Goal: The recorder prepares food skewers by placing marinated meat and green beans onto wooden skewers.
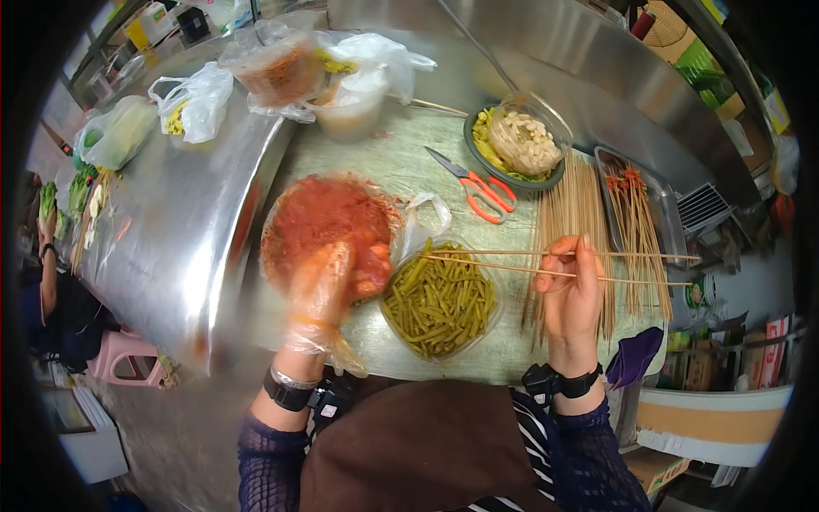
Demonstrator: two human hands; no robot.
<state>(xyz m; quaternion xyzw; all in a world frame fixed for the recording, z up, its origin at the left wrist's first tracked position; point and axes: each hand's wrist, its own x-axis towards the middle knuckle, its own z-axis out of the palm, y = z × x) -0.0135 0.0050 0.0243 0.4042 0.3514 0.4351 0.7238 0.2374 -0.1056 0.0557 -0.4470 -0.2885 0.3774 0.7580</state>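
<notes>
My left hand [322, 288], in a clear plastic glove, is at the near side of a bowl of red sauce [323, 224]. It is blurred, and its fingertips and anything in them are hard to make out. My right hand [571, 288] pinches two thin bamboo skewers [505, 262], held roughly level. Their left ends reach over the far edge of a clear plastic tub of cut green beans [441, 304]. Beneath my right hand lies a wide bundle of bamboo skewers [572, 205].
Orange-handled scissors [477, 185] lie beyond the tub, near a dark bowl [473, 144] with a tub of pale cloves or nuts [524, 141]. Loaded skewers [630, 211] rest in a metal tray [665, 192]. Plastic tubs [349, 115] stand at the back. Another person's hand [47, 224] holds greens far left.
</notes>
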